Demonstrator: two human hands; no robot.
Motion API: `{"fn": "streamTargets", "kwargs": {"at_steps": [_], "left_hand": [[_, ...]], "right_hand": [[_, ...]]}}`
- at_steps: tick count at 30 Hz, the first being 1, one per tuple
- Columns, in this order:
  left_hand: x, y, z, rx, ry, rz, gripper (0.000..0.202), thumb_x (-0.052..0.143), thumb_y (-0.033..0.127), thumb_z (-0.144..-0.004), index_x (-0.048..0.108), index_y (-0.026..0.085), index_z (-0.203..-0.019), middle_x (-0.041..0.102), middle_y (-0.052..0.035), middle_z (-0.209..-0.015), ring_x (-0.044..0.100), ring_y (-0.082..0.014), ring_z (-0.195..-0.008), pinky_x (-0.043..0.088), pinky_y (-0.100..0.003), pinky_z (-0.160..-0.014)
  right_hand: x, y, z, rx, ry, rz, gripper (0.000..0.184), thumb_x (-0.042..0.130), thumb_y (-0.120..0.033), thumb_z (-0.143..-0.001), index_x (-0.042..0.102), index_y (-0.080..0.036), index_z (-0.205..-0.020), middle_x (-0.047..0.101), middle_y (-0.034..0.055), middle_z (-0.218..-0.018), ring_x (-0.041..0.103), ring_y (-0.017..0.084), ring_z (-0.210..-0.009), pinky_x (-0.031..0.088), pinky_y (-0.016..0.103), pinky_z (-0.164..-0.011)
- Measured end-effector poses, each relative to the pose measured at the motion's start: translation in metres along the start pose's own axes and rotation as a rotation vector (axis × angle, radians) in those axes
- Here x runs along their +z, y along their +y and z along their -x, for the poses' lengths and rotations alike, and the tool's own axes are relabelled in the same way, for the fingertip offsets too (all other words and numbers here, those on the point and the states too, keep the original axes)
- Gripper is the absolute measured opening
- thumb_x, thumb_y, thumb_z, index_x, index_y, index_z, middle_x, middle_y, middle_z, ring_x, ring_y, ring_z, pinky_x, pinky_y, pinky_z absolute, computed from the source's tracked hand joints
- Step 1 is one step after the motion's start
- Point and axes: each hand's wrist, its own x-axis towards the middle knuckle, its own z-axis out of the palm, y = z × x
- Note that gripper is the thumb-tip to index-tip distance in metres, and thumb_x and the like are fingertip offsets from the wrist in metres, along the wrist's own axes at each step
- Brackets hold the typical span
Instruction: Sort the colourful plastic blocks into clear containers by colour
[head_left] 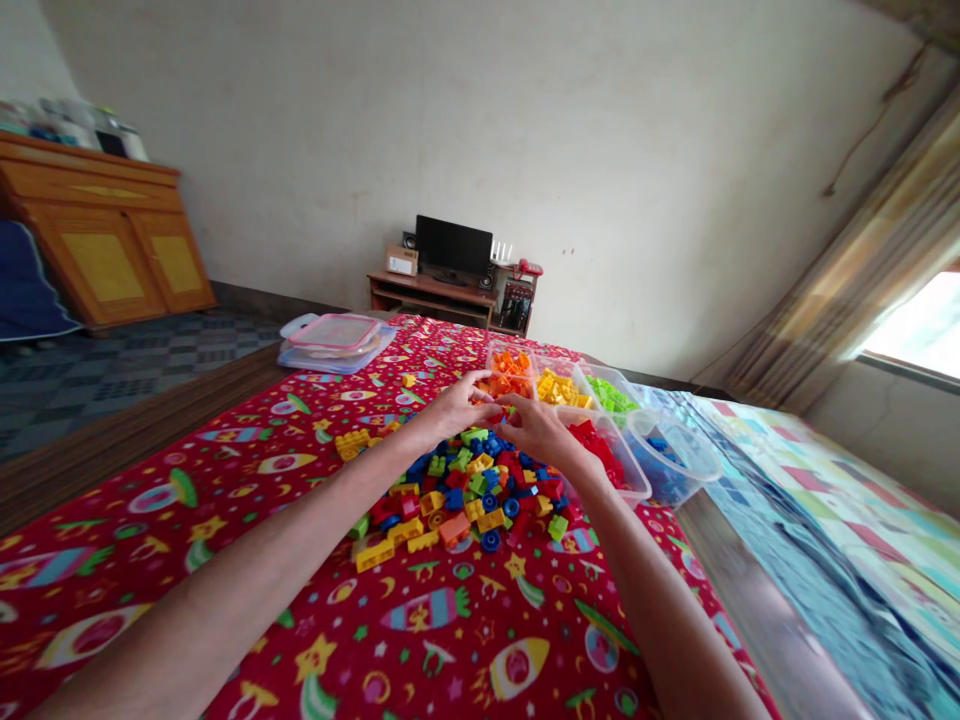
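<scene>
Well, the left hand (459, 405) and the right hand (536, 430) are hanging close together just above a heap of mixed plastic building blocks (465, 490), their fingers (480, 392) curling inward until the fingertips nearly meet. Something small and coloured seems to be showing between them, but I cannot tell whether either hand has hold of a block.

The heap is spreading across a red rocket-print cover (360, 660), with yellow, red, blue, green and orange bricks and a few blue wheels lying loose, and some yellow bricks (351, 445) are sitting apart to its left. Just beyond the hands, clear plastic tubs are lining the far side of the heap: orange blocks (510, 365) are filling one, yellow blocks (559, 390) the next and lime-green blocks (611, 395) a third, while red blocks (596, 450) and blue blocks (664, 465) are lying in others to the right.

Farther off, stacked lidded containers (334, 345) are sitting on the cover, and a monitor (454, 248) is standing on a low wooden desk (431, 292) against the wall. A wooden cabinet (105, 235) is standing at the left, and a curtain (814, 280) is hanging beside a bright window (922, 325).
</scene>
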Motion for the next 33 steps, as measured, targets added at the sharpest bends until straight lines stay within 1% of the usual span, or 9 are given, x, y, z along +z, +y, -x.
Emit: {"fn": "streamTargets", "kwargs": {"at_steps": [3,7,10,13,17,19,22,27,33], "left_hand": [[0.002,0.002,0.002,0.019,-0.005,0.000,0.072,0.074,0.035,-0.073,0.039,0.019,-0.135,0.065,-0.0043,-0.095,0.066,-0.0143,-0.071,0.055,-0.026,-0.063],[0.002,0.000,0.001,0.080,-0.005,-0.109,0.056,0.060,0.038,-0.085,0.041,0.018,-0.134,0.064,-0.0083,-0.102,0.067,-0.0137,-0.066,0.054,-0.026,-0.060],[-0.001,-0.004,-0.002,0.147,0.010,-0.301,0.040,0.050,0.031,-0.090,0.050,0.014,-0.126,0.066,-0.0086,-0.099,0.066,-0.0146,-0.067,0.054,-0.027,-0.063],[-0.005,-0.012,-0.004,0.294,0.036,-0.596,0.027,0.051,0.023,-0.087,0.063,0.015,-0.109,0.067,-0.0076,-0.095,0.065,-0.0171,-0.079,0.052,-0.028,-0.074],[-0.006,-0.022,-0.006,0.444,0.015,-0.819,0.023,0.049,0.020,-0.086,0.068,0.017,-0.100,0.066,-0.0073,-0.093,0.062,-0.0193,-0.090,0.048,-0.030,-0.086],[-0.006,-0.025,-0.006,0.442,-0.017,-0.851,0.024,0.049,0.020,-0.086,0.068,0.017,-0.100,0.067,-0.0072,-0.093,0.062,-0.0197,-0.090,0.047,-0.030,-0.086],[-0.006,-0.025,-0.004,0.371,-0.071,-0.906,0.025,0.049,0.019,-0.085,0.068,0.016,-0.100,0.067,-0.0083,-0.095,0.063,-0.0205,-0.090,0.048,-0.029,-0.083],[-0.004,-0.014,0.007,0.245,-0.181,-0.967,0.027,0.047,0.016,-0.085,0.068,0.019,-0.101,0.070,-0.0059,-0.100,0.064,-0.0200,-0.093,0.047,-0.026,-0.080],[-0.002,-0.004,0.014,0.166,-0.189,-0.981,0.024,0.053,0.021,-0.084,0.067,0.020,-0.103,0.071,-0.0043,-0.097,0.064,-0.0194,-0.090,0.047,-0.024,-0.075]], "right_hand": [[-0.001,-0.003,0.001,-0.023,0.026,0.029,0.027,0.056,-0.025,-0.081,0.066,-0.017,-0.104,0.063,-0.0012,-0.066,0.055,0.012,-0.061,0.037,0.021,-0.061],[-0.012,-0.001,0.001,0.032,0.051,0.111,0.025,0.051,-0.024,-0.083,0.068,-0.017,-0.101,0.065,0.0008,-0.068,0.057,0.013,-0.062,0.038,0.022,-0.062],[-0.024,0.010,0.002,0.151,0.105,0.268,0.027,0.048,-0.024,-0.084,0.068,-0.017,-0.102,0.069,0.0056,-0.078,0.062,0.017,-0.074,0.041,0.025,-0.069],[-0.037,0.027,0.007,0.303,0.139,0.438,0.030,0.046,-0.024,-0.086,0.066,-0.018,-0.108,0.070,0.0107,-0.092,0.063,0.022,-0.087,0.043,0.029,-0.075],[-0.054,0.047,0.018,0.488,0.104,0.544,0.032,0.047,-0.026,-0.086,0.065,-0.019,-0.111,0.067,0.0134,-0.104,0.062,0.025,-0.097,0.045,0.032,-0.079],[-0.061,0.051,0.022,0.544,0.057,0.553,0.033,0.047,-0.030,-0.086,0.065,-0.018,-0.111,0.066,0.0138,-0.107,0.060,0.026,-0.102,0.045,0.034,-0.081],[-0.066,0.047,0.022,0.594,0.036,0.564,0.038,0.044,-0.033,-0.088,0.063,-0.018,-0.117,0.065,0.0131,-0.111,0.059,0.026,-0.106,0.045,0.034,-0.084],[-0.059,0.024,0.015,0.507,0.026,0.543,0.037,0.038,-0.031,-0.091,0.063,-0.020,-0.117,0.067,0.0108,-0.112,0.061,0.023,-0.103,0.045,0.031,-0.083],[-0.034,-0.001,0.010,0.314,-0.065,0.504,0.035,0.040,-0.029,-0.091,0.065,-0.019,-0.114,0.067,0.0115,-0.109,0.061,0.023,-0.103,0.045,0.030,-0.083]]}}
